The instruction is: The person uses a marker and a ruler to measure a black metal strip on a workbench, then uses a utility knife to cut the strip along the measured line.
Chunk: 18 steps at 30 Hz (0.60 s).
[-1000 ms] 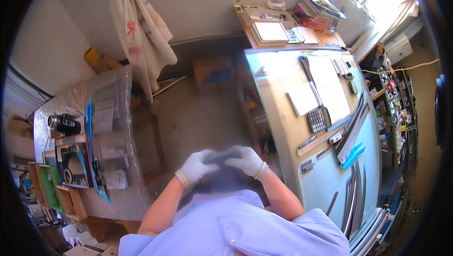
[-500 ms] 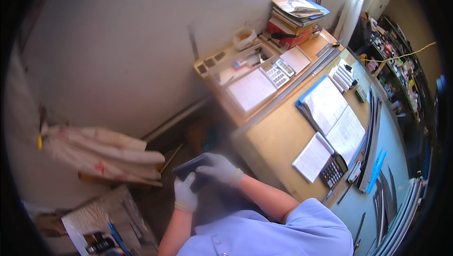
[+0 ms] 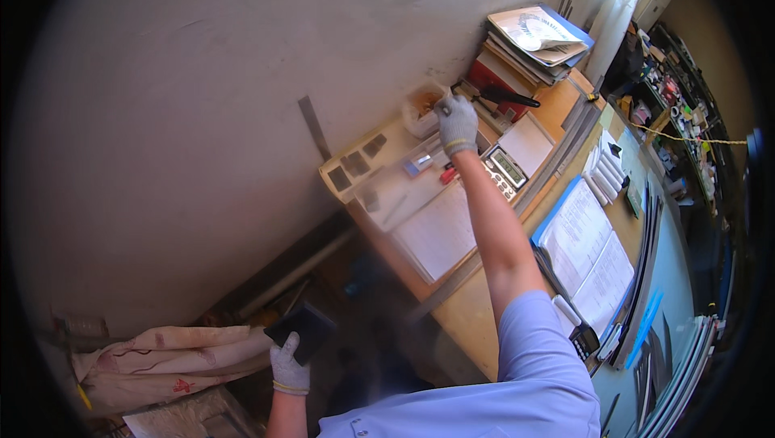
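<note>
The worktop point(image 3: 468, 309) fills the right half of the frame. A paper stack point(image 3: 537, 42) tops its upper part; a folder point(image 3: 588, 236) lies spread at right, its lines of writing too small to read. The shallow tray point(image 3: 394, 189), mid-frame, contains a white-and-blue piece point(image 3: 418, 165) and a red one point(image 3: 449, 174). At lower left of centre, the dark slab point(image 3: 313, 331) sits in the left hand's point(image 3: 290, 367) grip — thumb pressed on its face, one corner toward the frame's left; its long axis is unclear. The right hand's point(image 3: 458, 125) grip, fingers curled, meets the rim of the translucent tub point(image 3: 413, 121) — orange-brown contents point(image 3: 423, 102) inside; whether it holds anything, I cannot tell.
</note>
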### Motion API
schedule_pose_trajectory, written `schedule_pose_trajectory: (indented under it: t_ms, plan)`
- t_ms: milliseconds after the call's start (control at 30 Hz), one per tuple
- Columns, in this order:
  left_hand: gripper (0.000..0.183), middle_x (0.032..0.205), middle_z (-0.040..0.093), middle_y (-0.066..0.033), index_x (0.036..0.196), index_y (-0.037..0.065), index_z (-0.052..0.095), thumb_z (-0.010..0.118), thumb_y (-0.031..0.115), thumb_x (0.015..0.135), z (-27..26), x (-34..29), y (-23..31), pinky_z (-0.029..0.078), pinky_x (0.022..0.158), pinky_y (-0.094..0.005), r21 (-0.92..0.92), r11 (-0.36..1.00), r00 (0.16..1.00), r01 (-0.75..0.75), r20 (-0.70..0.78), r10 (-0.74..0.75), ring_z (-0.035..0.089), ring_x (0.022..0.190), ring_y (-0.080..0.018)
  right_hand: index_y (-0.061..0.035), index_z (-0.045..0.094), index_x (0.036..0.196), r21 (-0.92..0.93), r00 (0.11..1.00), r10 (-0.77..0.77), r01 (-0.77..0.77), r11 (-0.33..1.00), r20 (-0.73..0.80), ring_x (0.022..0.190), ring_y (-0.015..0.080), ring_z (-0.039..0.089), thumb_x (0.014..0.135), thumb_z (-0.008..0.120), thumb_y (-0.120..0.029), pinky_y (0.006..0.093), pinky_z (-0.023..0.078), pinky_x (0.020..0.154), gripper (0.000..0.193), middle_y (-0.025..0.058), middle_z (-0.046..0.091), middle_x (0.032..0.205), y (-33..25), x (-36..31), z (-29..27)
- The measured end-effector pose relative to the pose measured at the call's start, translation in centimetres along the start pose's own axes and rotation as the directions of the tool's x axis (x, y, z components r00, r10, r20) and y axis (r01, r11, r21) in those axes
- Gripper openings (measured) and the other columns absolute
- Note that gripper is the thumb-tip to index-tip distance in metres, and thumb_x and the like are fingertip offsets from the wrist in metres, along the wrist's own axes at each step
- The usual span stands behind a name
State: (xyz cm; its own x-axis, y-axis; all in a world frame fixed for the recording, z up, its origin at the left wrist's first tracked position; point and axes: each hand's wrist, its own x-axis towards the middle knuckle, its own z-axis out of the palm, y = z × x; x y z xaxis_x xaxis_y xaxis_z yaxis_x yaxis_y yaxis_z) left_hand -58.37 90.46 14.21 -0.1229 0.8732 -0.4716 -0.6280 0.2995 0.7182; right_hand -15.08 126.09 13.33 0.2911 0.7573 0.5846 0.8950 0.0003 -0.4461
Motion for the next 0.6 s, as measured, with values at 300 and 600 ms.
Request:
schedule_pose_trajectory:
  t_ms: [300, 600]
  plan:
    - [0.039, 0.117, 0.064, -0.0124, 0.124, 0.002, 0.057, 0.068, 0.004, 0.087, 0.3, 2.7, 1.1, 0.053, 0.097, -0.0418, -0.065, 0.996, 0.998, 0.067, -0.007, -0.067, 0.064, 0.106, -0.0272, -0.0193, 0.077, 0.087, -0.27, 0.845, -0.041, 0.216, 0.938, 0.533, 0.086, 0.0348, 0.068, 0.076, 0.066, -0.025, 0.044, 0.054, 0.077, 0.016, 0.0137, 0.071, 0.095, 2.7, 5.1, 4.9]
    - [0.044, 0.119, 0.063, -0.0094, 0.129, 0.005, 0.052, 0.068, 0.011, 0.088, -0.6, 1.9, 2.1, 0.054, 0.096, -0.0406, -0.034, 0.998, 0.998, 0.052, -0.033, -0.053, 0.063, 0.11, -0.0258, -0.0112, 0.075, 0.092, 0.026, 0.981, 0.067, -0.073, 0.997, 0.183, 0.088, 0.0328, 0.067, 0.076, 0.072, -0.021, 0.0407, 0.053, 0.08, 0.02, 0.0147, 0.07, 0.093, 2.4, 3.6, 2.3]
